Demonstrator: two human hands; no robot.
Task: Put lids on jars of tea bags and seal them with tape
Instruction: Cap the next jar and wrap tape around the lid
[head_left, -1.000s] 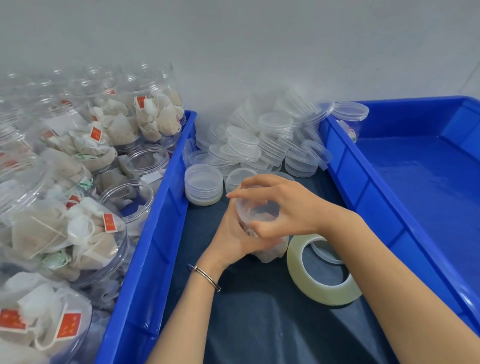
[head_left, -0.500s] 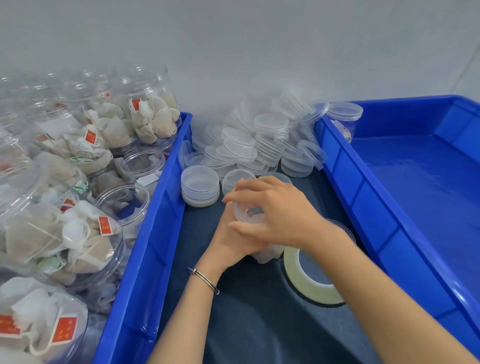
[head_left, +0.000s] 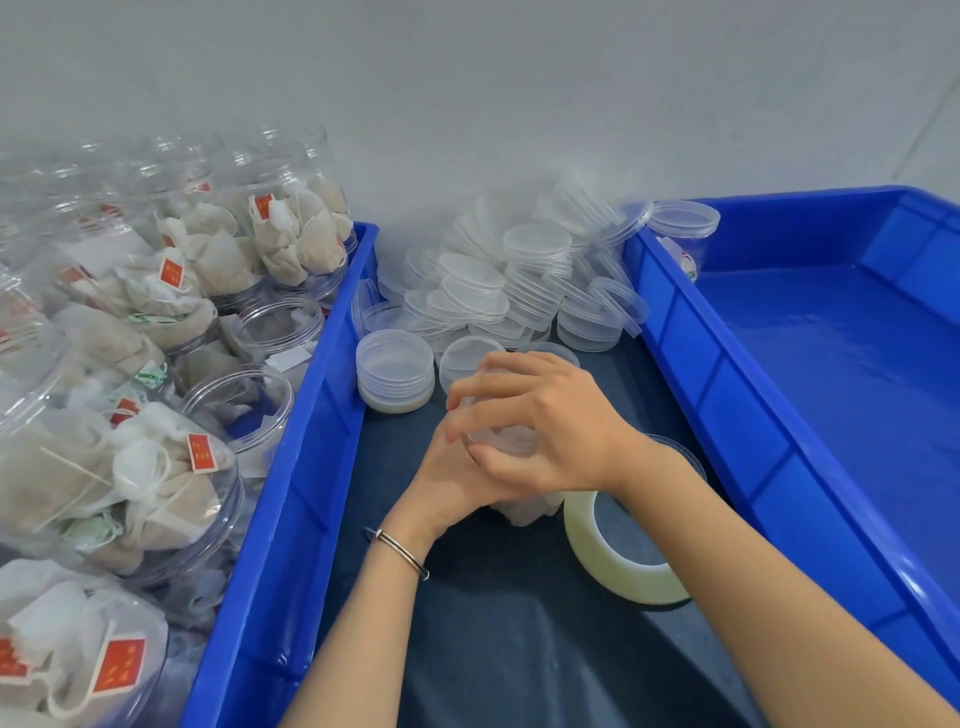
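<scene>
Left bin (head_left: 291, 519): blue moulded plastic, glossy, ribbed wall. Its near end runs out of view at the bottom edge.
Filled jars (head_left: 119, 483): clear round plastic, packed with pale mesh tea bags bearing red tags. They sit in the left bin; those at far left are cut off and glare blurs their rims. Some mouths are plainly uncovered, others you cannot tell.
Bench (head_left: 498, 623): dark blue-grey cloth surface between the two bins, slightly creased.
Bracelet (head_left: 400, 551): thin metal band on your left wrist.
Lid stack (head_left: 395, 371): neat pile of translucent round lids, standing on the bench beside the left bin.
Left hand (head_left: 452, 488): its fingers wrap the side of the jar from the left; the fingertips are hidden behind the jar and your other hand.
Jar (head_left: 511, 447): the one you are working, small, clear, upright on the bench at centre. Mostly hidden by both hands; only white tea bag mesh peeks out low down.
Lid (head_left: 485, 379): clear disc on the jar's mouth, hard to make out under your fingers.
Right hand (head_left: 550, 431): its fingers curl over the lid from above, gripping its rim.
Loose lids (head_left: 519, 280): tumbled heap of frosted discs against the grey wall.
Tape roll (head_left: 618, 556): wide clear ring, tilted, just right of the jar, partly under your right forearm.
Right bin (head_left: 831, 353): blue, smooth wet-looking floor, cut off at right.
</scene>
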